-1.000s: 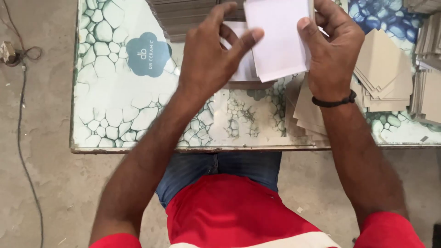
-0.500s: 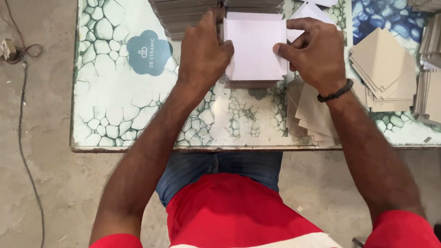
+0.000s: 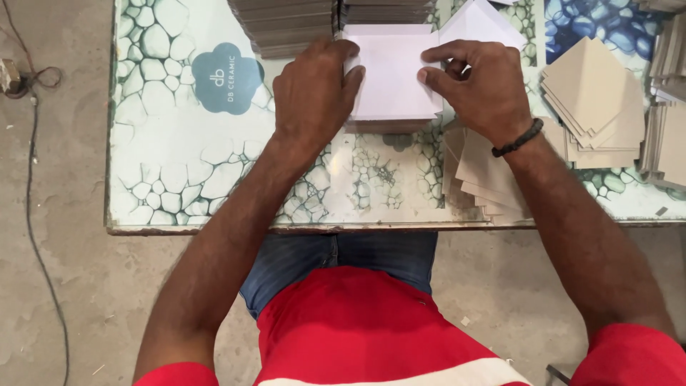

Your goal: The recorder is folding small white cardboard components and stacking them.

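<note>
white paper square [image 3: 393, 75] lies flat at twelve o'clock on the desk [image 3: 179, 179], between both hands: left hand [image 3: 314, 89] presses its nine o'clock edge, right hand [image 3: 479, 86] its three o'clock edge, fingers flat, equally near.

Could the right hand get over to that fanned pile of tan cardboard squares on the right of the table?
Probably yes. The right hand presses the white sheet, and the tan cardboard pile lies just beside it, with nothing between them on the table.
</note>
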